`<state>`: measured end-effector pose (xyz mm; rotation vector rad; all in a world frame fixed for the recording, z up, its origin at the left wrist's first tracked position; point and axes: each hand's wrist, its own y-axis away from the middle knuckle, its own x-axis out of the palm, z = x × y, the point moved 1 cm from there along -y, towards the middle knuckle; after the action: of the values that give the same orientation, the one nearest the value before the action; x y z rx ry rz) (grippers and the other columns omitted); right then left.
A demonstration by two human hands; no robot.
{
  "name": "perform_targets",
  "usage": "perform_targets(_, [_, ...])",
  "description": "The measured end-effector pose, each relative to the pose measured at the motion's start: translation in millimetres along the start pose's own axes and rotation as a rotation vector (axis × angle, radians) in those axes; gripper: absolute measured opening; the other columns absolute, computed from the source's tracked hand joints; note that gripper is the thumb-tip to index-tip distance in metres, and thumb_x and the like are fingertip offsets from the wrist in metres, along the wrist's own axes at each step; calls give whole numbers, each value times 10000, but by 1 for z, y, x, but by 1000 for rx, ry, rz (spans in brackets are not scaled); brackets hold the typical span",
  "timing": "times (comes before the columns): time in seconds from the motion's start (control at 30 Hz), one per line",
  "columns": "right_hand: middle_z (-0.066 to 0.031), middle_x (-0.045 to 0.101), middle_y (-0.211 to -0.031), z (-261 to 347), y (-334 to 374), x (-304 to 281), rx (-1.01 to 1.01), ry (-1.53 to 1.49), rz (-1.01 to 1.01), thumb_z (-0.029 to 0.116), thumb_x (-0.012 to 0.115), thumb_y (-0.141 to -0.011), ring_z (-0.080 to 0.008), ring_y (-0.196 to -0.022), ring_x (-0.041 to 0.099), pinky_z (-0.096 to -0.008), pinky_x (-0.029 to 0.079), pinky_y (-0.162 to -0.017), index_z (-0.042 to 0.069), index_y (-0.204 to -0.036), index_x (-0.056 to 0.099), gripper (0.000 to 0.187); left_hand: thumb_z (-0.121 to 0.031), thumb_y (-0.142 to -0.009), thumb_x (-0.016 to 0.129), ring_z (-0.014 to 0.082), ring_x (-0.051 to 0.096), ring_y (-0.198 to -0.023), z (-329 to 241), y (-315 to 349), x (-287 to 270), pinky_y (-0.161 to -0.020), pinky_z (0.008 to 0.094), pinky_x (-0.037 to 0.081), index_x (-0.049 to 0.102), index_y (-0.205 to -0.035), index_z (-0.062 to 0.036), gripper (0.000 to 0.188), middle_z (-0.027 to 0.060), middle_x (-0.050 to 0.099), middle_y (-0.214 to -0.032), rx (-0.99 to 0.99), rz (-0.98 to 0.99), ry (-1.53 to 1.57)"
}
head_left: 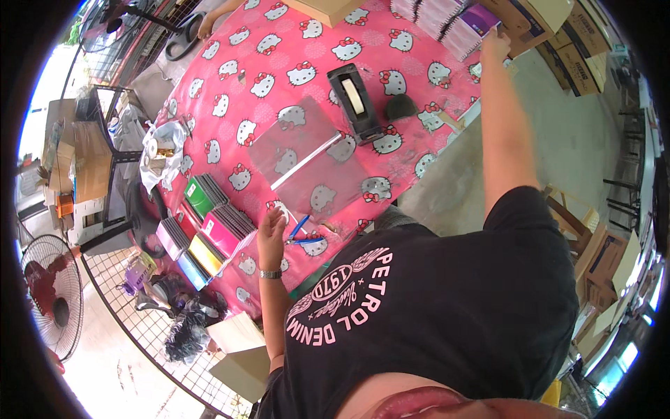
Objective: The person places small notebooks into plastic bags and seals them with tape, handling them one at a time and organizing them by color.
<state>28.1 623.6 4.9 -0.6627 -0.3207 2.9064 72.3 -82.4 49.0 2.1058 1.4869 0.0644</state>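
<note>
Stretched far to the right, my right hand (pixel 494 45) has its fingers closed at the edge of a flat purple pack (pixel 480 19) on top of the stacks at the table's far right. My left hand (pixel 271 227) is held over the table's near left, fingers loosely apart and holding nothing. Beside it lies a thin blue-handled tool (pixel 301 234), perhaps scissors. A clear plastic sleeve (pixel 317 164) with a white strip across it lies flat in the middle. Left of that hand stand stacks of spiral notebooks (pixel 222 232) with pink, green, yellow and blue covers.
A black tape dispenser (pixel 356 105) and a dark rounded lump (pixel 400 107) stand on the pink patterned tablecloth (pixel 279 77). Cardboard boxes (pixel 572 52) are piled at the far right. A white plastic bag (pixel 164 150) hangs by the left edge, near a fan (pixel 52 297). Another person's hand (pixel 206 26) is at the far left.
</note>
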Motion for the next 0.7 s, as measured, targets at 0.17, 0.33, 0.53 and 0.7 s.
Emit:
perform_targets(0.17, [-181, 601, -1043, 42, 165, -61, -669, -118, 200, 216, 569, -853, -347, -1004, 538, -440, 400, -898, 7, -1073, 598, 305, -136, -910, 555, 148, 576, -950, 25, 8, -87, -846, 270, 460, 504, -1198, 34, 339, 89, 593, -1068, 138, -360, 123])
perform_targets(0.33, [-113, 593, -915, 132, 425, -87, -685, -536, 1020, 111, 592, -844, -281, -892, 568, -374, 442, -806, 53, -938, 616, 113, -161, -906, 563, 115, 603, -857, 18, 3, -185, -715, 245, 463, 559, -1130, 4, 279, 50, 615, -966, 217, -672, 305])
perform_targets(0.53, [-110, 639, -839, 220, 623, -57, -753, -636, 1638, 155, 623, -815, -290, -772, 616, -386, 478, -705, 45, -912, 633, 147, -128, -870, 597, 129, 586, -821, 52, -16, -294, -747, 254, 455, 631, -989, 25, 197, 43, 648, -903, 289, -988, 72])
perform_targets(0.7, [-166, 663, -886, 238, 767, 5, -571, -283, 1917, 301, 615, -786, -306, -824, 649, -393, 515, -723, 41, -948, 662, 310, -194, -784, 656, 214, 622, -852, 81, -70, -376, -790, 322, 468, 658, -980, -15, 265, 144, 665, -929, 190, -1091, -147])
